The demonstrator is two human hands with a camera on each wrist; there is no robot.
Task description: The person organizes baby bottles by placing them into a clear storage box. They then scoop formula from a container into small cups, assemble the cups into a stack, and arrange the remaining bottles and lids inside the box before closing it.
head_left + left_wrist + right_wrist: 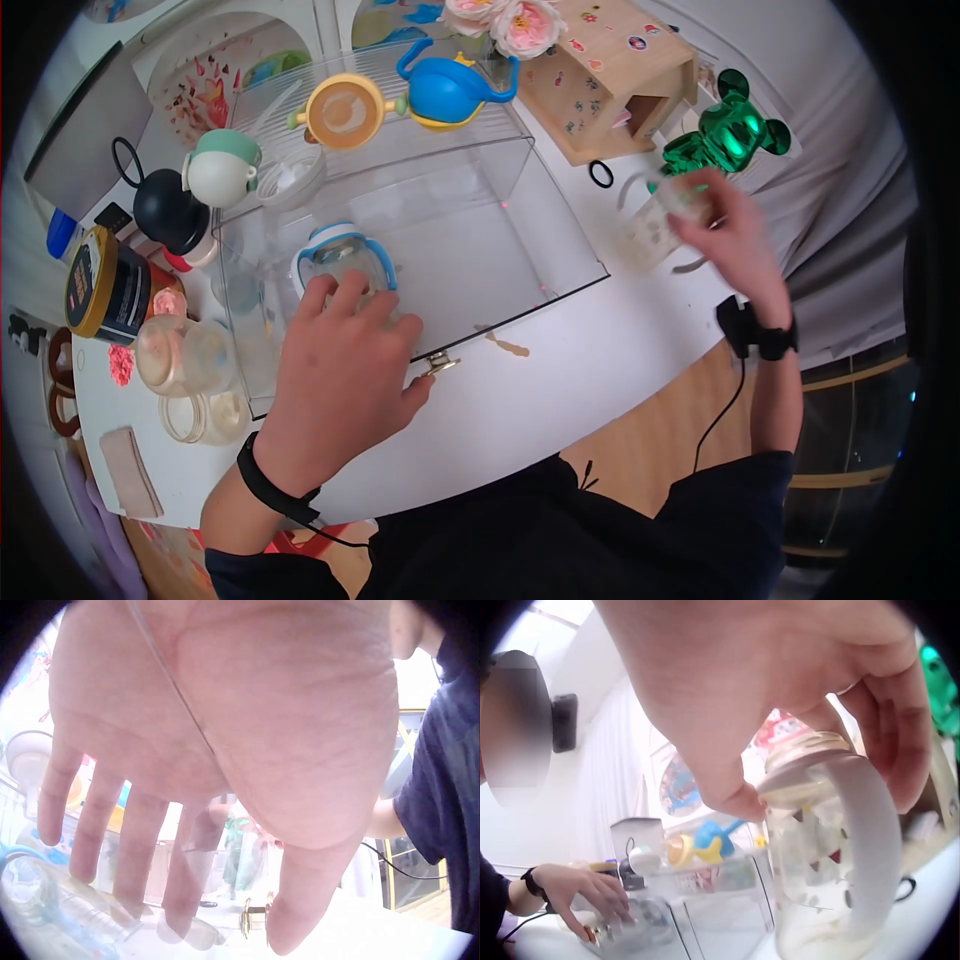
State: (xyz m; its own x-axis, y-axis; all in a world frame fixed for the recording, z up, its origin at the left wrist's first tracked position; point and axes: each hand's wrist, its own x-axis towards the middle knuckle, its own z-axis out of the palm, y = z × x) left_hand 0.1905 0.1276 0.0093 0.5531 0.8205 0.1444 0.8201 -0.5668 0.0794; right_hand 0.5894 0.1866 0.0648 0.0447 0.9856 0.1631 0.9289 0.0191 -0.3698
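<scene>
My right hand (738,238) grips a clear baby bottle (810,877) near its neck, fingers and thumb on either side. The bottle has a pale grey handle, small printed shapes and no cap on its threaded neck. In the head view it is blurred, over the right side of the table. My left hand (340,385) reaches over the front edge of a clear box (480,255), fingers spread and fairly straight. Its fingertips overlap a second bottle (338,240) with blue-and-white handles inside the box. Beside the left thumb is a brass latch (440,362) on the box.
On the box's top stand a yellow cup lid (345,112) and a blue-handled lid (450,90). Left are a mint-and-white lid (222,168), a black one (170,210), a tub (105,285) and clear jars (185,355). A green figure (735,130) and wooden house (600,75) stand at right.
</scene>
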